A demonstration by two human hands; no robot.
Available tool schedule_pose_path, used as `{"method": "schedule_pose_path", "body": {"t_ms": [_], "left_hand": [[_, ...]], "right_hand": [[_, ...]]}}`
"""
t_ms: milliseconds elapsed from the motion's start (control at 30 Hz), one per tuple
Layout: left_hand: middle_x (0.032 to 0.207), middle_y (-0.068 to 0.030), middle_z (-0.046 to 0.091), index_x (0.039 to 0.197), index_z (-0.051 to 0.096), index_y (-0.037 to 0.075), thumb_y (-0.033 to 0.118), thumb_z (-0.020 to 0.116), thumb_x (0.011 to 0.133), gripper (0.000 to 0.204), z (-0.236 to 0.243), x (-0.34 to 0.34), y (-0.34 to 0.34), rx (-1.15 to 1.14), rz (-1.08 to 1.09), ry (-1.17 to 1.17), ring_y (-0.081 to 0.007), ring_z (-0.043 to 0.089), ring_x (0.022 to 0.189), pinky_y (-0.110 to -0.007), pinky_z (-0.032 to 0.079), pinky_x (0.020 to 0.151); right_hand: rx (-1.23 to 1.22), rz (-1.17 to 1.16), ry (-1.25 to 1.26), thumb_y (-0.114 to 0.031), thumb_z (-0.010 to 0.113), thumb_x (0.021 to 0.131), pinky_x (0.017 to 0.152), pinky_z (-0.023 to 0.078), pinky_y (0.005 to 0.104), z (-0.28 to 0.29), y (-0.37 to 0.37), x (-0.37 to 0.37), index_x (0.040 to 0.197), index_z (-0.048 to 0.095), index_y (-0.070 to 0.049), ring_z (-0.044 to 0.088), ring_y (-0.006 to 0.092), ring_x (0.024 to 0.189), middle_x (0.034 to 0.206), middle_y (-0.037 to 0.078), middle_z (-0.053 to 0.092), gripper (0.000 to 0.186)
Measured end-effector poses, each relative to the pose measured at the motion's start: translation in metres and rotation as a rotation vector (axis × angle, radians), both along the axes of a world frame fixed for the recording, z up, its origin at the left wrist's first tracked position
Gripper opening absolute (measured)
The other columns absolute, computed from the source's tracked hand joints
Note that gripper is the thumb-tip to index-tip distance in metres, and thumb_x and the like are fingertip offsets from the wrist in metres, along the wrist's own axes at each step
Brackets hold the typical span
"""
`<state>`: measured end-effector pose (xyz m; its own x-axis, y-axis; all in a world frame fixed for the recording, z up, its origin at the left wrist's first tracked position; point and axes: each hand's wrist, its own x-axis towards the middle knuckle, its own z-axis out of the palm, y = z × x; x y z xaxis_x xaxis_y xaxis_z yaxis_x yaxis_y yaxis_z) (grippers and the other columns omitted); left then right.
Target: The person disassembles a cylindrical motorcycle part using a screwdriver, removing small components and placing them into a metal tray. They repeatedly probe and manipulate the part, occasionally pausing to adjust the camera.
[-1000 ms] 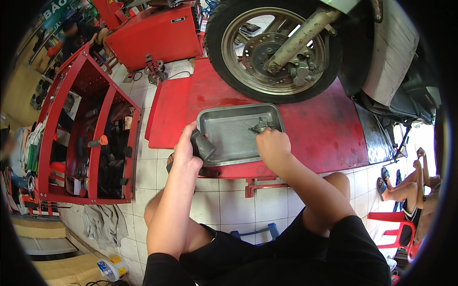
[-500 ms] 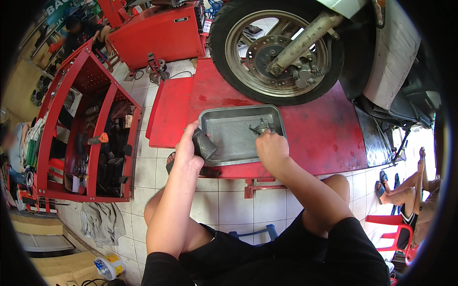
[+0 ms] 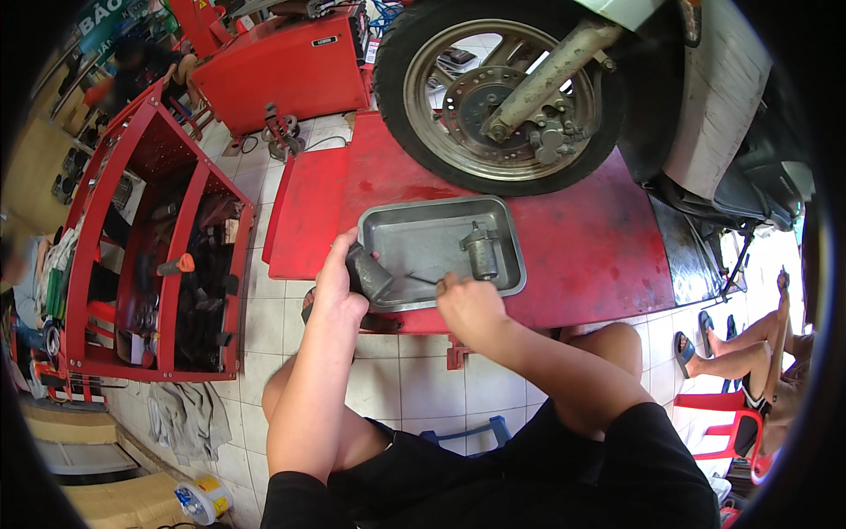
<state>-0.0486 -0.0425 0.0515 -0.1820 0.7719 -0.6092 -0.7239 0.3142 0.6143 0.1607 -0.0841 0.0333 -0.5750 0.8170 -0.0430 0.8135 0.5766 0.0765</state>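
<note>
My left hand [image 3: 339, 286] is closed round a dark, worn metal cylinder [image 3: 367, 270] at the left edge of a metal tray [image 3: 506, 220]. At the tray's front edge, my right hand [image 3: 463, 304] pinches a thin dark rod [image 3: 423, 277], pointing toward that cylinder. A grey metal cylindrical part with a bracket [image 3: 483, 256] lies in the tray's right side, clear of my fingers. The tray rests on a red platform [image 3: 582, 256].
A scooter's front wheel [image 3: 397, 106] stands behind the tray. A red tool cart [image 3: 123, 159] is at left; a red machine [image 3: 273, 79] at back. One person [image 3: 145, 75] sits back left; another [image 3: 740, 361] beside a red chair [image 3: 705, 401] at right.
My right hand has let go of the bracketed part, leaving it in the tray, and has moved down-left; it now grips a thin rod. My left hand has shifted slightly left with the cylinder.
</note>
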Motion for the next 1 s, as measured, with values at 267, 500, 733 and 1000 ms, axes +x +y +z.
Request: {"method": "schedule_pose_path", "body": {"t_ms": [267, 500, 733, 1000], "left_hand": [[0.085, -0.0111, 0.059, 0.096, 0.054, 0.009, 0.029, 0.082, 0.077, 0.039, 0.013, 0.002, 0.001, -0.021, 0.036, -0.048, -0.0265, 0.064, 0.075, -0.041, 0.057, 0.068], [0.085, -0.0073, 0.058, 0.095, 0.057, 0.013, 0.031, 0.081, 0.078, 0.035, 0.012, -0.001, 0.002, -0.003, 0.027, -0.009, -0.0227, 0.061, 0.077, -0.039, 0.055, 0.069], [0.086, -0.0058, 0.058, 0.093, 0.057, 0.013, 0.032, 0.081, 0.077, 0.034, 0.016, 0.005, 0.000, -0.021, 0.011, -0.003, -0.0207, 0.061, 0.079, -0.038, 0.055, 0.069], [0.086, -0.0053, 0.058, 0.091, 0.057, 0.014, 0.032, 0.082, 0.076, 0.034, 0.019, -0.001, -0.001, -0.050, 0.025, -0.012, -0.0207, 0.061, 0.079, -0.039, 0.054, 0.070]], "right_hand": [[-0.045, 0.134, 0.263, -0.009, 0.063, 0.077, 0.062, 0.058, 0.0349, -0.009, -0.008, -0.008, 0.090, 0.068, 0.000, 0.070, 0.0250, 0.078, 0.092, 0.013, 0.066, 0.016], [-0.040, -0.053, 0.038, -0.009, 0.067, 0.076, 0.064, 0.058, 0.0337, 0.012, 0.002, 0.007, 0.091, 0.071, 0.000, 0.070, 0.0238, 0.083, 0.092, 0.012, 0.066, 0.018], [-0.027, -0.037, 0.045, -0.009, 0.068, 0.075, 0.063, 0.058, 0.0333, 0.000, -0.001, 0.009, 0.089, 0.072, 0.000, 0.070, 0.0237, 0.082, 0.090, 0.012, 0.066, 0.017], [-0.042, 0.110, 0.207, -0.009, 0.063, 0.078, 0.063, 0.057, 0.0354, 0.000, -0.003, -0.004, 0.098, 0.068, -0.002, 0.069, 0.0241, 0.084, 0.095, 0.011, 0.065, 0.022]]}}
